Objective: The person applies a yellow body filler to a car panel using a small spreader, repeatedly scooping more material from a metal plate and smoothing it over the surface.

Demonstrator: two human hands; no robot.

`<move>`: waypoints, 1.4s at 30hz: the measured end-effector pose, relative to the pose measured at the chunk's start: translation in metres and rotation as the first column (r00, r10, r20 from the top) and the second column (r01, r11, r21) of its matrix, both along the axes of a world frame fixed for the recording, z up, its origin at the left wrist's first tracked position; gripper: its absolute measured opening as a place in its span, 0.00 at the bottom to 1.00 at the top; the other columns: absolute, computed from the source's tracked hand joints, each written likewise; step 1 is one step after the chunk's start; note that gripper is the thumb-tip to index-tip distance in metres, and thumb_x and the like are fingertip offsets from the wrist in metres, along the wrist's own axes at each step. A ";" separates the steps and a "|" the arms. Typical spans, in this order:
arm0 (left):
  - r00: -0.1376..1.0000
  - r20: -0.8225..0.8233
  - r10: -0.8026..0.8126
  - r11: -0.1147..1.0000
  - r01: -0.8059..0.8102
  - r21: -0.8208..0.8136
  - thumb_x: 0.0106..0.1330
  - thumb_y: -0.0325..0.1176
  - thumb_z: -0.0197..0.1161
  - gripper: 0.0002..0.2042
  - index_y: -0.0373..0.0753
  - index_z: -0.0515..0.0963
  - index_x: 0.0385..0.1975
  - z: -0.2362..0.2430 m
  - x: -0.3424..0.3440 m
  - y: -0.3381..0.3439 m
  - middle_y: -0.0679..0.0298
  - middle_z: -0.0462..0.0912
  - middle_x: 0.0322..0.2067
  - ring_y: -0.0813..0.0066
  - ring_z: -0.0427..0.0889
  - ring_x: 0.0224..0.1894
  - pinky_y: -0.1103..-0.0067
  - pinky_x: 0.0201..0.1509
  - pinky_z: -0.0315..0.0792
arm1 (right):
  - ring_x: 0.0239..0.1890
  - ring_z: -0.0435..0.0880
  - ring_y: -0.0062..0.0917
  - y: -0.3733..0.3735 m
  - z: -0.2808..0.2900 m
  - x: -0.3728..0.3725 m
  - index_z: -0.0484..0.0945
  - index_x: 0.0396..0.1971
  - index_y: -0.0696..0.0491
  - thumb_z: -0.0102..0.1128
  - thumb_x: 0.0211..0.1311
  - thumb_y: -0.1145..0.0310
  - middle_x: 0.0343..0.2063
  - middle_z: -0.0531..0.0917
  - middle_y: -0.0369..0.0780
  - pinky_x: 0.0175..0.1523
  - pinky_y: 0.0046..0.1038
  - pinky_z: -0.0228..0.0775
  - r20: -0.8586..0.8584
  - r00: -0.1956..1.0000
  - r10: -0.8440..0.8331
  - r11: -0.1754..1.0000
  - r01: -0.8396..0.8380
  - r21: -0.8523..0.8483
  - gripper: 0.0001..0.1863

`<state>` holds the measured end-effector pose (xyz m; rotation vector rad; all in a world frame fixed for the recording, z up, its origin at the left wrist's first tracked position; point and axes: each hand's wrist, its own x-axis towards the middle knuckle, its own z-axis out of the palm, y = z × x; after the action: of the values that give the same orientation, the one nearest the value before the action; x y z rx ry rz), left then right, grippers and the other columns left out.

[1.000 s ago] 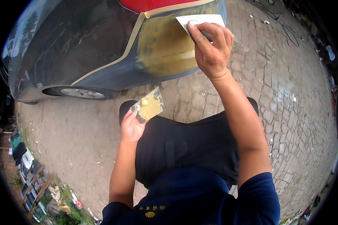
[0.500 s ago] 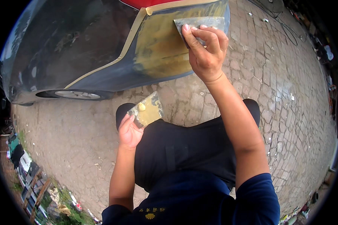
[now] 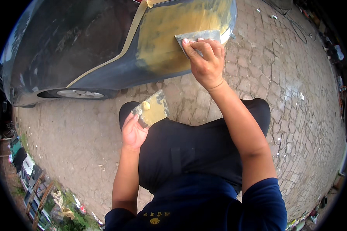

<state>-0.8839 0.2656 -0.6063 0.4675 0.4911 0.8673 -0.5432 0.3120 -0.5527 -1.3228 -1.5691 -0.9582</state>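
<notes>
My right hand grips a flat grey putty spreader, fingers spread along its back. The spreader's long edge lies over the lower right part of a yellowish filler patch on the car's rear panel; whether it touches is hard to tell. Lower left, my left hand is closed on one corner of a thin square putty plate, held tilted above my left knee. Yellow filler coats the plate's face, with a small lump near its upper left edge.
The dark car fills the upper left, its wheel nearest the ground. Masking tape borders the panel. Stone paving spreads around me. A hose lies at the upper right; mixed clutter lines the lower left.
My right hand and the spreader have moved down and slightly left across the panel, and filler looks smoother above it. The car has shifted slightly up in view. My left hand has barely moved.
</notes>
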 end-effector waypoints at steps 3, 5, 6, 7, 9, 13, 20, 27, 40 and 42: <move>1.000 -0.006 -0.005 1.000 0.005 0.014 0.77 0.29 0.50 0.21 0.33 0.69 0.68 0.000 -0.001 -0.001 0.53 0.80 0.64 0.57 0.79 0.67 0.62 0.68 0.75 | 0.47 0.81 0.27 -0.009 -0.012 -0.005 0.89 0.48 0.44 0.67 0.51 0.73 0.41 0.82 0.28 0.55 0.35 0.72 0.004 1.000 0.004 0.998 -0.004 -0.058 0.21; 1.000 -0.016 0.000 1.000 0.001 0.019 0.77 0.29 0.50 0.21 0.34 0.69 0.68 0.000 -0.002 -0.002 0.53 0.80 0.64 0.57 0.79 0.67 0.62 0.68 0.76 | 0.47 0.81 0.27 -0.016 -0.016 -0.008 0.89 0.49 0.44 0.66 0.51 0.73 0.41 0.82 0.28 0.56 0.34 0.72 -0.002 1.000 0.005 0.996 -0.005 -0.094 0.22; 1.000 -0.031 0.004 1.000 -0.003 0.022 0.77 0.30 0.50 0.21 0.34 0.69 0.68 0.000 -0.002 -0.002 0.53 0.80 0.64 0.57 0.80 0.67 0.63 0.67 0.76 | 0.47 0.81 0.27 -0.021 -0.017 -0.010 0.89 0.49 0.44 0.67 0.53 0.74 0.41 0.82 0.28 0.54 0.33 0.71 -0.011 1.000 -0.002 0.991 0.000 -0.137 0.21; 1.000 -0.025 0.005 1.000 -0.004 0.024 0.77 0.30 0.50 0.21 0.34 0.69 0.68 0.000 -0.003 -0.002 0.53 0.80 0.64 0.57 0.80 0.67 0.63 0.67 0.76 | 0.46 0.82 0.27 -0.026 -0.017 -0.012 0.89 0.49 0.43 0.68 0.54 0.75 0.40 0.82 0.28 0.52 0.32 0.71 -0.020 1.000 -0.008 0.984 0.005 -0.180 0.21; 1.000 -0.027 0.001 1.000 -0.001 0.021 0.77 0.30 0.50 0.20 0.34 0.70 0.67 0.001 -0.004 -0.003 0.54 0.80 0.64 0.57 0.80 0.66 0.63 0.66 0.77 | 0.47 0.81 0.27 -0.035 -0.010 -0.015 0.89 0.49 0.43 0.67 0.55 0.75 0.41 0.82 0.28 0.53 0.33 0.71 -0.025 1.000 -0.001 0.973 -0.005 -0.229 0.21; 1.000 -0.017 0.018 1.000 -0.018 0.020 0.77 0.30 0.50 0.20 0.34 0.72 0.66 0.002 -0.008 -0.004 0.54 0.81 0.64 0.58 0.80 0.66 0.64 0.65 0.78 | 0.47 0.81 0.27 -0.044 0.020 -0.017 0.89 0.50 0.44 0.67 0.54 0.77 0.41 0.83 0.28 0.56 0.35 0.68 -0.020 0.998 0.056 0.973 -0.059 -0.221 0.22; 0.999 0.039 0.007 0.999 -0.008 0.036 0.78 0.29 0.49 0.20 0.33 0.71 0.66 0.001 -0.012 -0.009 0.53 0.80 0.63 0.57 0.80 0.66 0.63 0.66 0.77 | 0.48 0.81 0.24 -0.004 0.075 0.003 0.90 0.48 0.40 0.68 0.52 0.77 0.43 0.83 0.26 0.58 0.31 0.64 0.036 0.999 -0.018 0.977 0.010 0.213 0.23; 0.999 0.038 0.027 1.000 -0.027 0.006 0.77 0.29 0.49 0.21 0.33 0.69 0.68 -0.001 -0.016 -0.009 0.52 0.79 0.65 0.56 0.79 0.67 0.62 0.68 0.76 | 0.49 0.81 0.24 0.023 0.070 0.005 0.90 0.49 0.39 0.69 0.53 0.76 0.43 0.83 0.25 0.58 0.31 0.66 0.090 0.995 -0.037 0.970 0.014 0.241 0.23; 0.999 0.038 0.009 1.000 -0.009 -0.004 0.78 0.29 0.49 0.20 0.33 0.71 0.67 -0.003 -0.010 -0.005 0.53 0.80 0.64 0.56 0.78 0.68 0.60 0.71 0.73 | 0.52 0.81 0.26 -0.007 -0.003 -0.022 0.88 0.51 0.44 0.66 0.54 0.71 0.43 0.83 0.27 0.60 0.34 0.69 0.050 0.998 -0.025 0.995 0.029 -0.095 0.22; 0.999 0.039 -0.005 1.000 0.005 0.006 0.78 0.29 0.49 0.20 0.33 0.71 0.67 -0.002 -0.010 -0.006 0.53 0.80 0.64 0.56 0.78 0.68 0.61 0.71 0.73 | 0.51 0.81 0.27 -0.014 -0.014 -0.028 0.88 0.51 0.44 0.65 0.54 0.71 0.43 0.83 0.28 0.59 0.34 0.69 0.024 0.999 -0.026 0.988 0.029 -0.154 0.22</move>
<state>-0.8940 0.2598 -0.6084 0.4557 0.4513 0.8720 -0.5714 0.2976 -0.5667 -1.4480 -1.6731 -0.8849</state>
